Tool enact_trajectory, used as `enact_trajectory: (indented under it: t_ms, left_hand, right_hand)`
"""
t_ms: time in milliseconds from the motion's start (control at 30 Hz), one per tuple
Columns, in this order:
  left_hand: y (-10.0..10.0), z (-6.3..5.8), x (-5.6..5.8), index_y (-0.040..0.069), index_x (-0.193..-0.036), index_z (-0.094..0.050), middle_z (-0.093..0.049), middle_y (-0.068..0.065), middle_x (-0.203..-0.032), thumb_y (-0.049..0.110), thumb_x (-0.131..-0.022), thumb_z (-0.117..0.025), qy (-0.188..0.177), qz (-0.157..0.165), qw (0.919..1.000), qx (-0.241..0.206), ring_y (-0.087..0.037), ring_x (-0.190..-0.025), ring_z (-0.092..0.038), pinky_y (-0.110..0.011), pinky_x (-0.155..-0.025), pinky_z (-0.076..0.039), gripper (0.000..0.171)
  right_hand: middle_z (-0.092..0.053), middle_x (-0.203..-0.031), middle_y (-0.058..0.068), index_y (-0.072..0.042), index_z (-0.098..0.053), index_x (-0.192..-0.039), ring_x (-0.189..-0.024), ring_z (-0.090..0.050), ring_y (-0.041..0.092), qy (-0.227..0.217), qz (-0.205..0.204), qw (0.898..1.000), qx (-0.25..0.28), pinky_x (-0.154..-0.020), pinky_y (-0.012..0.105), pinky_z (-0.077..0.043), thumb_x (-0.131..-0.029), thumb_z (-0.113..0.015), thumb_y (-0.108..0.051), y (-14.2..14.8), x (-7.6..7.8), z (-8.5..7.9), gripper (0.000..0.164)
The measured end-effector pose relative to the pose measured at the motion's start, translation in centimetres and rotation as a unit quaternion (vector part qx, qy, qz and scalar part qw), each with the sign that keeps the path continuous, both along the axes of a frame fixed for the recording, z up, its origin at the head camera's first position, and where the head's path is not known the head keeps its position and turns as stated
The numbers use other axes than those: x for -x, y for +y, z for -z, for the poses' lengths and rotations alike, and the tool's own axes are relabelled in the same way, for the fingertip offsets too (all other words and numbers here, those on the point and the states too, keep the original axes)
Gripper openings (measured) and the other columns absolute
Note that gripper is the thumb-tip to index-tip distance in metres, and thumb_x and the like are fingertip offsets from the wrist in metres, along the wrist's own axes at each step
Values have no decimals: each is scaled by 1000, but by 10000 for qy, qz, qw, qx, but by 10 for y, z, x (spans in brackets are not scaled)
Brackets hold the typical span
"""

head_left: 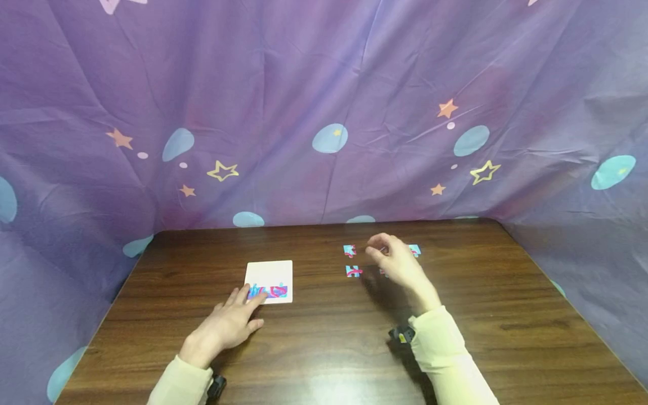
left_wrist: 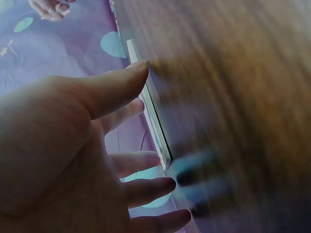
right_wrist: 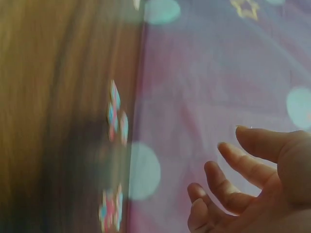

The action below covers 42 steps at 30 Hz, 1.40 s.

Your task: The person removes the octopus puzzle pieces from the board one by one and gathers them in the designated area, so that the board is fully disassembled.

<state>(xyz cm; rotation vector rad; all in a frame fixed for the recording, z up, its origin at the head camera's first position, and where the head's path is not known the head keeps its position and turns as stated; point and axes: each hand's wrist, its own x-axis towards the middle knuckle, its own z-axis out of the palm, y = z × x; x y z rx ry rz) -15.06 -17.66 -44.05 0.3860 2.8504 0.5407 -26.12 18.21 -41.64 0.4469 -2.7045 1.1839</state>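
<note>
A white square puzzle board (head_left: 269, 272) lies on the table at centre left, with a blue, pink and purple strip of joined puzzle pieces (head_left: 278, 291) along its near edge. My left hand (head_left: 228, 326) rests at the board's near left corner, fingers stretched over the strip. From the left wrist view, the thumb and fingers spread along the board's edge (left_wrist: 158, 138). Over several loose jigsaw pieces (head_left: 352, 271) hovers my right hand (head_left: 400, 269), its fingers loosely bent and partly hiding some pieces. In the right wrist view nothing shows between the fingers of that hand (right_wrist: 238, 179).
The brown wooden table (head_left: 324, 337) ends at the back against a purple curtain (head_left: 283, 112) printed with stars and blue ovals. Another loose piece (head_left: 415, 250) lies just beyond my right hand, and one (head_left: 349, 250) lies to its left.
</note>
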Motion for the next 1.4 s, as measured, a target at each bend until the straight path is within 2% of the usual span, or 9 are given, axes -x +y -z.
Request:
enact_trajectory:
  t_ms: [367,533,767,933,1067,1233,1400]
  left_hand:
    - [3,-10,-2,13,-148,-43,-25,-36,-150,25,-97,-60,-182,-144,9987,448,-56,-136,-25,-74,-102,-24,55]
    - [8,-3,-2,14,-151,-39,-20,-37,-152,29,-100,-54,-273,-52,9984,485,-57,-137,-21,-73,-103,-23,55]
    - [8,1,-4,15,-152,-36,-16,-37,-153,31,-102,-51,-360,-137,9979,527,-56,-139,-17,-73,-104,-21,55]
    - [7,0,-5,14,-151,-37,-16,-39,-152,30,-101,-51,-357,-141,9979,530,-57,-138,-17,-73,-104,-20,54]
    - [8,1,-7,12,-150,-40,-18,-39,-151,30,-101,-52,-330,-106,9979,553,-58,-137,-18,-74,-103,-22,53]
    - [7,2,-11,7,-146,-45,-21,-40,-149,29,-100,-54,-261,-99,9981,548,-59,-135,-21,-74,-100,-25,51]
    - [8,1,-8,7,-147,-44,-21,-40,-149,28,-100,-54,-189,-80,9987,463,-59,-135,-20,-75,-100,-24,52]
  right_hand:
    - [-64,-90,-1,-9,-68,-102,-81,-59,14,133,-989,9941,-421,-74,37,-50,-91,-68,-17,-64,-9,8,14]
    - [-63,-84,-7,-11,-67,-100,-80,-59,10,-196,-1385,9889,-494,-75,34,-50,-91,-68,-17,-96,-9,17,11]
    - [-60,-73,-5,-8,-68,-100,-66,-54,9,-701,-1963,9758,-666,-64,27,-47,-88,-70,-12,-149,-5,19,12]
    - [-60,-73,-6,-8,-70,-97,-63,-53,7,-849,-1925,9747,-752,-60,22,-46,-84,-72,-8,-183,-4,25,13]
    - [-59,-69,-6,-7,-73,-95,-61,-51,6,-943,-1826,9759,-738,-59,20,-44,-81,-71,-2,-203,-10,30,15]
    - [-59,-70,-7,-8,-73,-99,-66,-53,6,-1079,-1615,9761,-971,-66,20,-46,-79,-72,-4,-221,-19,38,20]
    - [-60,-77,-5,-13,-72,-101,-79,-57,14,-1108,-1175,9756,-1490,-75,28,-49,-75,-76,-11,-227,-20,34,26]
